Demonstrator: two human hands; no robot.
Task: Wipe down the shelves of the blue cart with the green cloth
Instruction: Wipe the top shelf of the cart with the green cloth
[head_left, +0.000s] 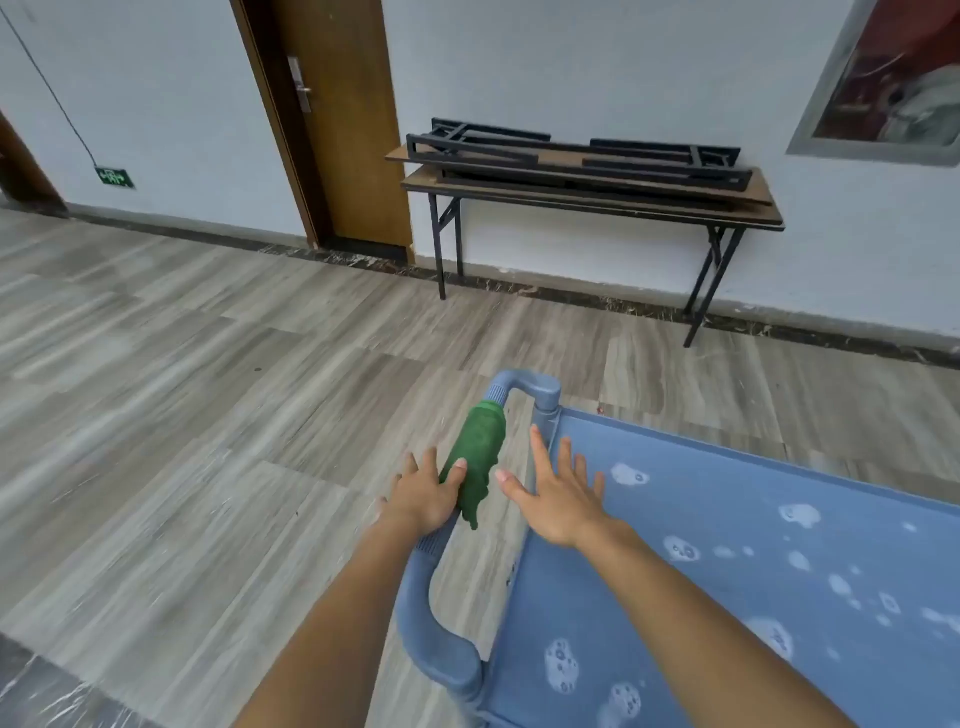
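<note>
Head view: the green cloth hangs draped over the handle of the blue cart, at the handle's far end. The left hand lies on the handle with its fingers spread and nearly straight. One fingertip touches the cloth, and nothing is gripped. The right hand hovers released, fingers fanned, above the near edge of the top shelf. The shelf is dotted with white foam patches.

The step in hand looks like picking up the cloth, and no wiping has begun. To do it well, the left hand should close round the middle of the cloth and lift it clear of the handle. The cloth should then be bunched into a flat pad. Overlapping strokes from the far rim toward the body would gather the foam rather than smear it, before moving on to any lower shelves, which are not visible here.
</note>
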